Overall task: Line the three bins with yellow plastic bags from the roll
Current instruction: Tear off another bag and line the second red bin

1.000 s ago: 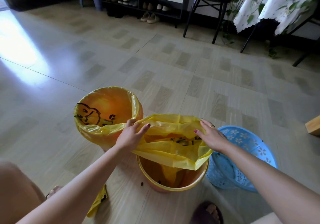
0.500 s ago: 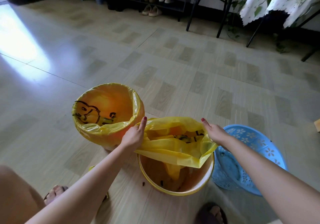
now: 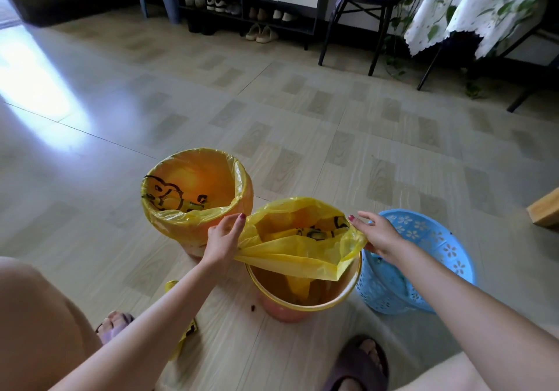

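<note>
Over the middle bin: yellow bag (image 3: 298, 247) held open just above the orange bin (image 3: 305, 303); its tail hangs inside, hem not yet over the rim.
Key relation: bag mouth stretches left-right between the hands; rim directly below.
Left hand (image 3: 222, 241): pinched closed on the bag's left hem.
Right hand (image 3: 376, 233): fingers curled, gripping the right hem.
Far-left bin (image 3: 242, 206): already lined.
Blue basket (image 3: 435, 269): beside the right hand, unlined, contents not visible.
</note>
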